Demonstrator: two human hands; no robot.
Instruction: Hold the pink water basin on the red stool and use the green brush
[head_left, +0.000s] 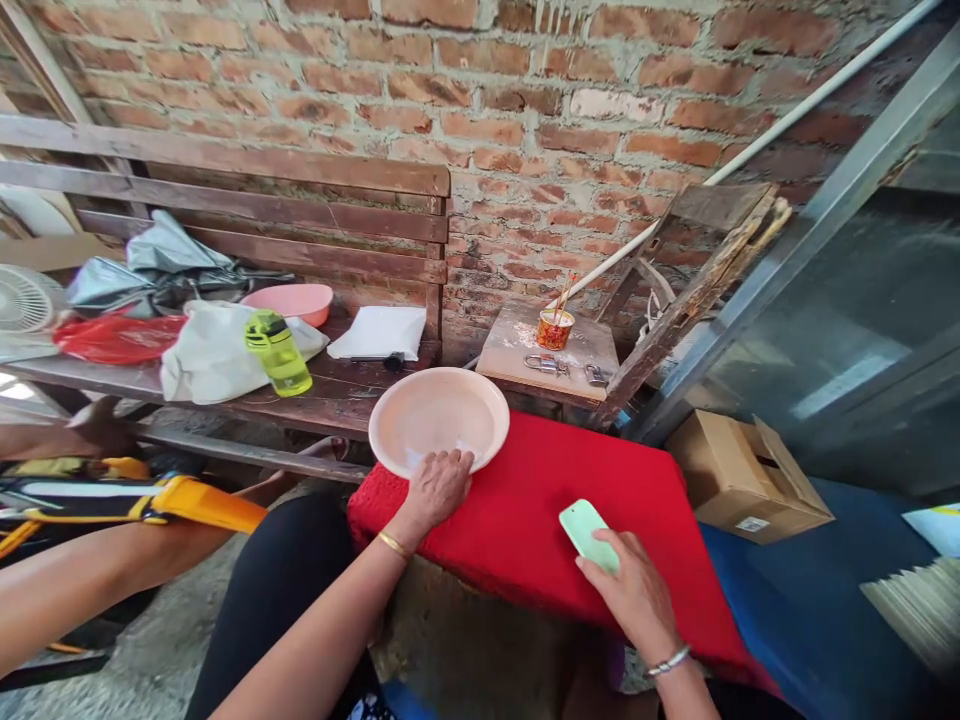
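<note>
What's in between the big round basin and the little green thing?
In the head view, only a stretch of red cloth shows between the basin and the pale green thing in the right hand.

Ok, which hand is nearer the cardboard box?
Right. The right hand, holding the green object, is left of the cardboard box, on its near side; the left hand is farther left, at the rim of the pale bowl.

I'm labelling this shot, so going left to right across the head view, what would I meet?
Fan, red bag, green bottle, basin with the left hand at its near rim, pale green object in the right hand, cardboard box.
</note>
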